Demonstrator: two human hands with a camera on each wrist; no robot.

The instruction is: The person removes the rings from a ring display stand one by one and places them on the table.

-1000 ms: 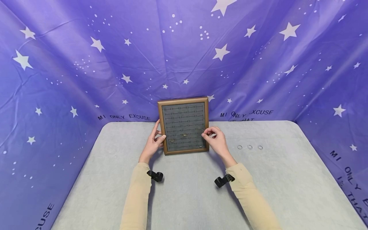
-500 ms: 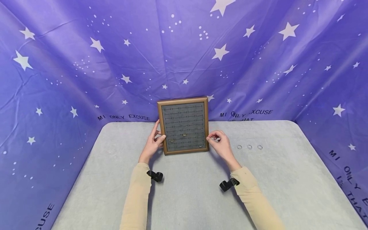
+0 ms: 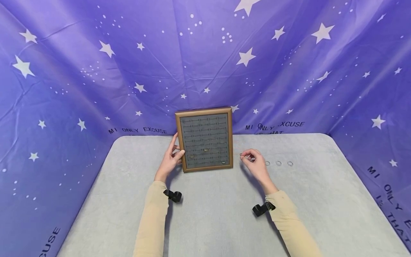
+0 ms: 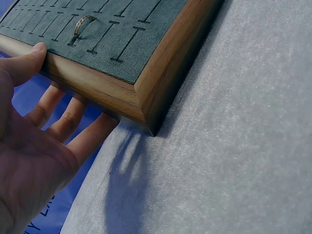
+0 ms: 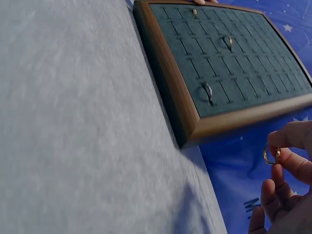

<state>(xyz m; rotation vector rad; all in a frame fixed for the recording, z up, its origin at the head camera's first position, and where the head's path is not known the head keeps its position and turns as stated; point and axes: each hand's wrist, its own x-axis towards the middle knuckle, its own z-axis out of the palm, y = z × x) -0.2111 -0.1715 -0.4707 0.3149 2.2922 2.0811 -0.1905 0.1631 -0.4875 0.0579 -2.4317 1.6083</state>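
Note:
A wooden-framed ring display tray with a dark slotted pad stands tilted back at the far side of the table. My left hand grips its left edge, thumb on the front of the frame and fingers behind. Several slots show in rows; a gold ring, another gold ring and a silver ring sit in the pad. To the right of the tray, my right hand pinches a gold ring between thumb and fingertips, held in the air apart from the frame.
Three silver-coloured rings lie in a row on the grey table, right of my right hand; the rightmost ring is fully visible. A purple star-printed cloth hangs behind and on both sides of the table.
My right hand has drawn away from the tray's right side, moving right and slightly toward me with the gold ring in its fingertips. The left hand and tray stay in place.

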